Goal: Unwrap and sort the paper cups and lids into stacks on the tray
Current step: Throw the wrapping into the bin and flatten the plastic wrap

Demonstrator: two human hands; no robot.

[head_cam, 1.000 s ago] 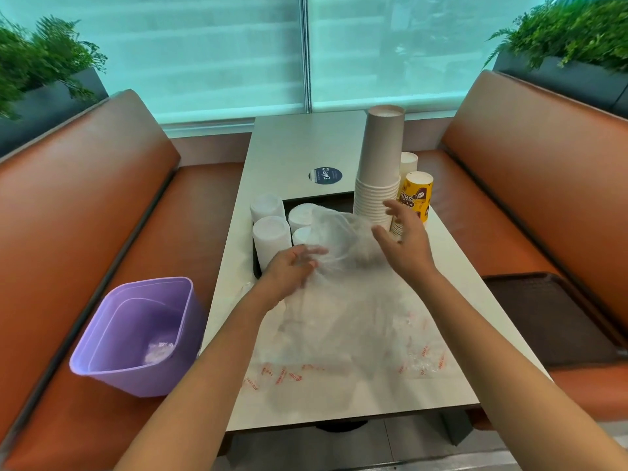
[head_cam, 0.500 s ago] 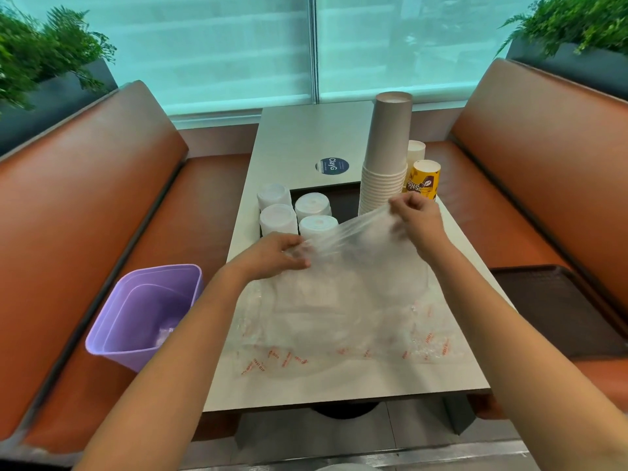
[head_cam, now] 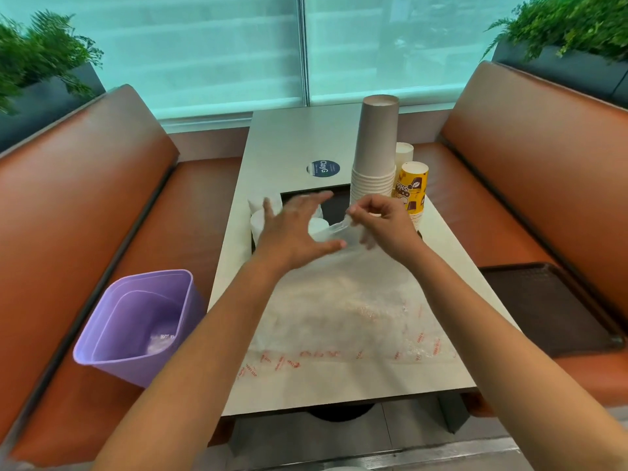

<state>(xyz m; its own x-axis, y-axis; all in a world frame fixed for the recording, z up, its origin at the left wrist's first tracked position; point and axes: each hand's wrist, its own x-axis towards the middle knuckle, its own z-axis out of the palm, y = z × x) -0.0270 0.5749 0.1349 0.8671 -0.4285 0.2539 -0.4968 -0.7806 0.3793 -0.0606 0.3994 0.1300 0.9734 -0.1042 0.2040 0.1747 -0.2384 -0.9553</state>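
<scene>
A clear plastic wrapper [head_cam: 343, 311] with red print lies spread over the near half of the table. My right hand [head_cam: 384, 226] pinches its far edge, lifted a little above the table. My left hand [head_cam: 292, 229] hovers beside it with fingers spread, holding nothing. Behind the hands a dark tray [head_cam: 334, 207] holds white stacks of lids or cups [head_cam: 258, 219], mostly hidden by my left hand. A tall stack of grey paper cups [head_cam: 375, 147] stands at the tray's right, with a yellow printed cup stack [head_cam: 411, 188] and a white cup [head_cam: 403, 151] beside it.
A purple bin [head_cam: 136, 328] with some plastic inside sits on the left orange bench. A second dark tray [head_cam: 547, 304] lies on the right bench. A round blue sticker [head_cam: 323, 168] marks the table [head_cam: 292, 137]. Planters stand behind both backrests.
My left hand has let go of the wrapper and opened, rising over the white stacks. My right hand has moved left toward the middle, still pinching the wrapper's edge.
</scene>
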